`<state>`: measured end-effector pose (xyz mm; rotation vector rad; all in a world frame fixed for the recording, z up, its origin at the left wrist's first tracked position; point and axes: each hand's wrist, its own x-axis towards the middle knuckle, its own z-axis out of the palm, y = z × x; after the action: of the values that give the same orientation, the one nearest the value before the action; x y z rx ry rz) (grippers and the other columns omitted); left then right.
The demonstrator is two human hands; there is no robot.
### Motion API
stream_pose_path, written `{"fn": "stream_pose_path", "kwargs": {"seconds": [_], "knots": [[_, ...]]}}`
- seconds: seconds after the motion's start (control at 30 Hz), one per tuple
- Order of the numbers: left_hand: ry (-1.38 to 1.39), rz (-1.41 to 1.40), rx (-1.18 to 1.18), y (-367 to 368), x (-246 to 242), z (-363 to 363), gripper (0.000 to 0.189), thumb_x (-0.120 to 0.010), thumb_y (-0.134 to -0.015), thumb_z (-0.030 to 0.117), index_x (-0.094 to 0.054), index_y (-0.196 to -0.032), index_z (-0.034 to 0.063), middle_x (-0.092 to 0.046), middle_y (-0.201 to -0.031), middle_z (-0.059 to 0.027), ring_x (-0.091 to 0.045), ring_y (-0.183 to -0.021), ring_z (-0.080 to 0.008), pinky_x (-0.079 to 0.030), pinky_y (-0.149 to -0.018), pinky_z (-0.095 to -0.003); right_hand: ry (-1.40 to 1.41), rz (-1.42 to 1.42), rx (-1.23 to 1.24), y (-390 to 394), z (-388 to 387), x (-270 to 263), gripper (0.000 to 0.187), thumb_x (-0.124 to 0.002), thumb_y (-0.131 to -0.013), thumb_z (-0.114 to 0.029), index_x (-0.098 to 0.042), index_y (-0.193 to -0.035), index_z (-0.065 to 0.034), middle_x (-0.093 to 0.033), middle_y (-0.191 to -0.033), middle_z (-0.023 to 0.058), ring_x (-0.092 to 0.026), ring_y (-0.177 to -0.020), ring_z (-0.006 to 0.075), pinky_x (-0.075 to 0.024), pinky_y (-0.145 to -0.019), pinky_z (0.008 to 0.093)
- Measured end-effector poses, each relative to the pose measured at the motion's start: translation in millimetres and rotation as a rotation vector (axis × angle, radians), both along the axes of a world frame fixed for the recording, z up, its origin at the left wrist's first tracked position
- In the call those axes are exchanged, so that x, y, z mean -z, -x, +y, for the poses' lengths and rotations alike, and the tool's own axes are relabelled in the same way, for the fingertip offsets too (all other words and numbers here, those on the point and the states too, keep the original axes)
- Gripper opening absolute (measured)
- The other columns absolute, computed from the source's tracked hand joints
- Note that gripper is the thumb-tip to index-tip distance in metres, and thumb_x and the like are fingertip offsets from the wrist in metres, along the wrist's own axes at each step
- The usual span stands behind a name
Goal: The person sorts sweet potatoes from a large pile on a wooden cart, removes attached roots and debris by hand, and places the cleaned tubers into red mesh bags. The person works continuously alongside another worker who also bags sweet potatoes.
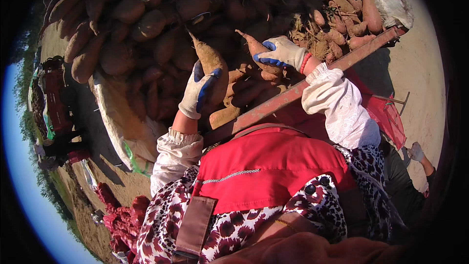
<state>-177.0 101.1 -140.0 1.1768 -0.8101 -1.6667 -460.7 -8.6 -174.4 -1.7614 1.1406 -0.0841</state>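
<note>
My left hand [199, 90], in a white glove with a blue coated palm, grips a large sweet potato [212, 62] whose thin root end points up and away. To its right, my right hand [280, 53], gloved the same way and with a red bead bracelet at the wrist, is closed around a smaller reddish sweet potato [256, 47]. Both are held just above a big heap of soil-covered sweet potatoes [150, 25], much of it in shade. Some smaller ones lie sunlit below and right of my hands.
A rusty red metal rail [271, 108] runs slantwise between me and the heap. A white woven sack [113, 124] borders the left side, another sack [390, 2] the far right. Red mesh bags [124, 216] lie lower left. Another person's gloved hand [416, 152] shows at right, near red sheeting [388, 117].
</note>
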Motion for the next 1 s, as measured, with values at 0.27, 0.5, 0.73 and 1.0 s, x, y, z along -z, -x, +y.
{"fn": "stream_pose_path", "kwargs": {"seconds": [0.27,0.5,0.73,1.0], "knots": [[0.664,-0.861,0.796,161,-62,18,0.094,-0.073,-0.093,0.039,-0.022,-0.158,-0.0062,-0.063,-0.121,-0.0253,-0.066,-0.11,-0.0308,-0.051,-0.094,-0.0369,-0.315,-1.676,0.637,102,189,5,0.078,-0.057,-0.097,-0.057,-0.041,-0.151,-0.0039,-0.056,-0.144,0.0151,-0.056,-0.13,0.0264,-0.0454,-0.11,0.0394],[0.659,-0.584,1.092,225,-68,30,0.054,-0.072,-0.095,0.033,-0.058,-0.137,0.0017,-0.067,-0.123,-0.0171,-0.067,-0.112,-0.0281,-0.053,-0.096,-0.0377,0.655,0.024,1.211,207,348,84,0.06,-0.052,-0.102,-0.049,-0.046,-0.148,-0.0102,-0.055,-0.142,0.0131,-0.055,-0.128,0.0251,-0.0444,-0.107,0.0422],[0.961,-1.168,0.443,155,-1,-61,0.05,-0.074,-0.089,0.033,-0.062,-0.128,0.0049,-0.064,-0.124,-0.0172,-0.064,-0.111,-0.0345,-0.053,-0.093,-0.0417,-0.503,-0.5,1.962,233,393,183,0.083,-0.069,-0.087,-0.064,-0.043,-0.152,-0.0183,-0.051,-0.143,0.0043,-0.053,-0.122,0.0324,-0.0478,-0.092,0.0527],[0.691,-1.607,0.588,111,59,-106,0.077,-0.074,-0.086,0.041,-0.046,-0.148,0.0061,-0.049,-0.147,-0.02,-0.053,-0.127,-0.0381,-0.046,-0.104,-0.0489,0.964,0.289,0.718,182,84,-54,0.074,-0.083,-0.081,-0.035,-0.054,-0.144,-0.012,-0.054,-0.143,0.0171,-0.054,-0.13,0.0365,-0.0441,-0.11,0.0475]]}}
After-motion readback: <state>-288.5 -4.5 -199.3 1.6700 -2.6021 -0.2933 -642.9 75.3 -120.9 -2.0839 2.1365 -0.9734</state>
